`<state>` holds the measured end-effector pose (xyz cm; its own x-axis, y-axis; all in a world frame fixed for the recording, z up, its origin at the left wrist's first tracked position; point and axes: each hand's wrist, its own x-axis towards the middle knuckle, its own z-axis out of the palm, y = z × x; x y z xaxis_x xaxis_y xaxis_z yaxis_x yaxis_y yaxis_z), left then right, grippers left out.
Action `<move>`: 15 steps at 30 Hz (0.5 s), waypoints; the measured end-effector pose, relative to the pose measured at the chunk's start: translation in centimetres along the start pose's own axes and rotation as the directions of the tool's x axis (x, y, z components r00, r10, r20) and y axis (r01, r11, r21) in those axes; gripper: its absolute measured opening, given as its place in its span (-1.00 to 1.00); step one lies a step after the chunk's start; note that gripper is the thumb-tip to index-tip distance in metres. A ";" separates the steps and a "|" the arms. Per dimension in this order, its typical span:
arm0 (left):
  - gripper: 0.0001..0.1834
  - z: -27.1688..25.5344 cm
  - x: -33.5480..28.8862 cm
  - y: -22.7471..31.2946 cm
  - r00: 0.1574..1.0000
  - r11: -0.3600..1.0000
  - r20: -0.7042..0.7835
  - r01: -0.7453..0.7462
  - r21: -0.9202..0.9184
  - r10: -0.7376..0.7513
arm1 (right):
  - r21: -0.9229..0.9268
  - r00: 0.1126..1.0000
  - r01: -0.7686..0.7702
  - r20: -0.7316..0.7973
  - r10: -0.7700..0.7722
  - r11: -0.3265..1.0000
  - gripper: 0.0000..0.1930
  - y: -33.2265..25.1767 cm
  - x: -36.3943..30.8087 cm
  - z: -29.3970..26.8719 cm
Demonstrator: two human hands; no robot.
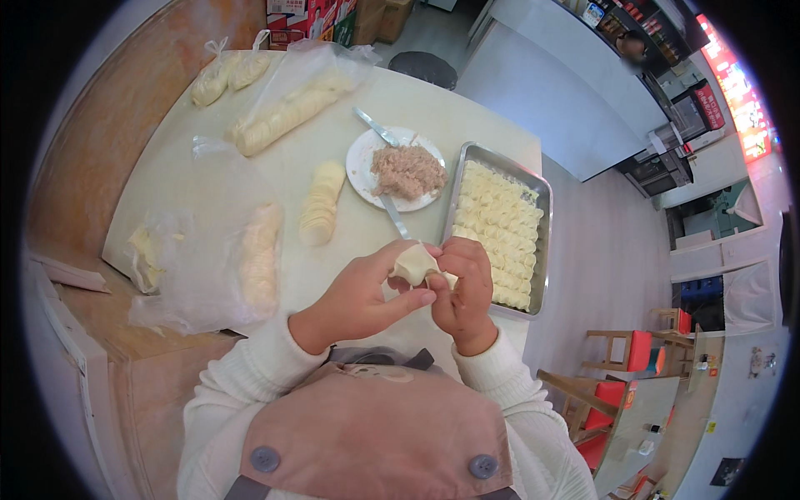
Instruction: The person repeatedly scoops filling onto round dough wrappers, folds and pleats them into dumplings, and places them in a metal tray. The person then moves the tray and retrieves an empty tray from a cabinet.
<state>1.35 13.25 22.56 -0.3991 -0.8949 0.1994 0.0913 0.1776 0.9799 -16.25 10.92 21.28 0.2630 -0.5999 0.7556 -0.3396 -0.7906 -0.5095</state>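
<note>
Between my two hands is a pale dough wrapper [414, 265], partly folded, held above the table's near edge. My left hand [365, 287] grips it from the left, with the thumb along its underside. From the right, my right hand [463, 293] pinches its edge with thumb and fingers. Whether filling lies inside is hidden. Just beyond my hands, a white plate [358, 171] bears a mound of minced meat filling [408, 172], with a flat metal spatula [393, 217] against it. Left of the plate lies a fanned stack of round wrappers [322, 205].
A metal tray [545, 225] with rows of folded dumplings [497, 233] stands right of the plate. Bagged wrapper stacks [287, 112] and an opened plastic bag [196, 275] lie on the left of the table [158, 179]. Red-seated chairs [640, 350] stand at the right.
</note>
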 end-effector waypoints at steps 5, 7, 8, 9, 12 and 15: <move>-0.52 0.4 1.1 -1.0 0.991 0.964 -0.119 -0.020 0.264 0.053 | 0.035 0.996 -0.066 0.061 0.064 0.997 -0.84 0.8 0.8 -0.6; -0.52 0.7 2.1 -1.9 0.985 0.931 -0.144 -0.036 0.363 0.094 | 0.007 0.983 -0.161 0.086 0.160 0.987 -0.84 1.3 0.7 -0.4; -0.52 0.7 2.6 -2.4 0.984 0.924 -0.147 -0.040 0.380 0.103 | -0.019 0.974 -0.206 0.087 0.207 0.978 -0.83 1.8 0.5 -0.3; -0.52 0.5 3.1 -3.1 0.983 0.925 -0.149 -0.039 0.378 0.103 | 0.009 0.941 -0.319 0.122 0.316 0.948 -0.83 2.6 0.1 -0.4; -0.66 -0.5 3.7 -5.8 0.997 0.918 -0.033 0.074 0.391 -0.067 | 0.165 0.763 -0.644 0.214 0.610 0.747 -0.79 6.2 -2.3 -0.6; -0.83 -2.8 3.4 -9.9 0.989 0.860 -0.123 0.137 0.492 -0.088 | 0.353 0.427 -0.877 0.254 0.868 0.328 -0.79 13.7 -4.8 -2.3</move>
<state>1.60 7.27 13.46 -0.2904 -0.9506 0.1098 -0.4250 0.2310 0.8752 -24.20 3.28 11.62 0.0471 -0.9733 -0.2245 -0.0232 0.2236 -0.9744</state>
